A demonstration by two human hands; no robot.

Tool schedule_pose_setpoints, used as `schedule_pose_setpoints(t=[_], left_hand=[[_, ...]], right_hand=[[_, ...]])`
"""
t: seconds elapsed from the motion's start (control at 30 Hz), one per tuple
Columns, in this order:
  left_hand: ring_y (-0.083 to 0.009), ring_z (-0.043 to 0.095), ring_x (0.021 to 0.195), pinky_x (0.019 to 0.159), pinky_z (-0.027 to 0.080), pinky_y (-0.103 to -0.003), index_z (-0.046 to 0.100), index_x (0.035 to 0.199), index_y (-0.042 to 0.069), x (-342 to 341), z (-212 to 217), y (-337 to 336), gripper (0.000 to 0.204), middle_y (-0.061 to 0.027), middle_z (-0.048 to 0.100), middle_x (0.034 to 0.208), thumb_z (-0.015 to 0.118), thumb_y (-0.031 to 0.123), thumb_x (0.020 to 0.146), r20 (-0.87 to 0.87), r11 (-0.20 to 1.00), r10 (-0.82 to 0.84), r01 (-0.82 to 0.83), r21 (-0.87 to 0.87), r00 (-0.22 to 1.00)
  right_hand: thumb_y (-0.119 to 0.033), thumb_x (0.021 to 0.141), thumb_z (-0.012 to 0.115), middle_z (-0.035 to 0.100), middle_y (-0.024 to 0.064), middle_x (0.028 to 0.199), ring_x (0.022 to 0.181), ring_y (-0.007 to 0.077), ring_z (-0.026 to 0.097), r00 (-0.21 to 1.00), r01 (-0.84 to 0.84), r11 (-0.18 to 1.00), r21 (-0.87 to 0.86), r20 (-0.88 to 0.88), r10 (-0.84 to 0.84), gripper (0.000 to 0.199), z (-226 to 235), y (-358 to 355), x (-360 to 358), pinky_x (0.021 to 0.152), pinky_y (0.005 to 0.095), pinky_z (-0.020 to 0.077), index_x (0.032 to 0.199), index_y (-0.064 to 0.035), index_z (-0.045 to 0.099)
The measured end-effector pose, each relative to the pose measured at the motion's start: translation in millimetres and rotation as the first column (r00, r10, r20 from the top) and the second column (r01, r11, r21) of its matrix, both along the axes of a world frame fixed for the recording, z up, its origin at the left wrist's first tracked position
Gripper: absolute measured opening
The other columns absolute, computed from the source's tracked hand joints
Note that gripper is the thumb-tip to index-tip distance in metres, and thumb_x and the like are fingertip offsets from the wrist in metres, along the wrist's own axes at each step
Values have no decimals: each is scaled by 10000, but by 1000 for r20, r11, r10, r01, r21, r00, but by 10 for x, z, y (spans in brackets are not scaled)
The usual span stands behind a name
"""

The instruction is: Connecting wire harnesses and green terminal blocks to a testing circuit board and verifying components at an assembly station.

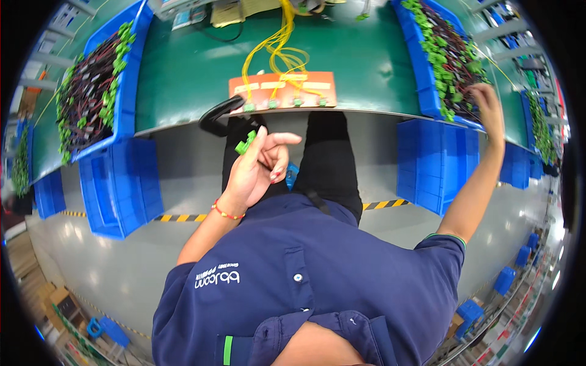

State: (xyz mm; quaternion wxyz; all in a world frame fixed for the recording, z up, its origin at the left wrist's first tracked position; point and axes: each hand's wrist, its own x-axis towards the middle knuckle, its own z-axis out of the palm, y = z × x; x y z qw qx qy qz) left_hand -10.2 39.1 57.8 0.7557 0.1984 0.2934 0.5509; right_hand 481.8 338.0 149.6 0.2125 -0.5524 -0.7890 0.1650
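My left hand is in front of the bench edge, over my lap. A small green connector sits at its thumb, gripped there, while the index finger points off to the right. Out to the right, my right hand hangs over the near end of a blue bin of green connectors on dark and red wires. Its fingers bend down toward the wires and are blurred, so any hold is unclear. Between the hands, an orange board on the bench carries several green connectors with yellow wires.
A second blue bin full of wired green connectors stands at the bench's left. Blue crates sit below on both sides. A black curved object juts past the green bench's front edge. Papers lie at the back.
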Motion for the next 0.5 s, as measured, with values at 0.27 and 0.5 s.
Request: schedule_pose_setpoints(t=[0.27,0.5], left_hand=[[-115,436,529,509,389,-238,496,1352,-54,-11,58,63,825,-49,509,647,132,609,1022,58,1000,7,-9,30,998],[-109,475,581,554,407,-251,531,1334,-35,26,41,80,729,-32,538,683,168,529,1050,55,1000,12,-14,28,998]], right_hand=[[-104,1003,553,676,109,970,774,136,608,627,-17,917,400,-710,321,145,674,-514,-693,704,255,498,1052,22,607],[-10,937,631,674,70,872,770,88,627,973,-151,904,400,-101,207,144,154,-1321,-1877,695,224,506,1078,-2,602]])
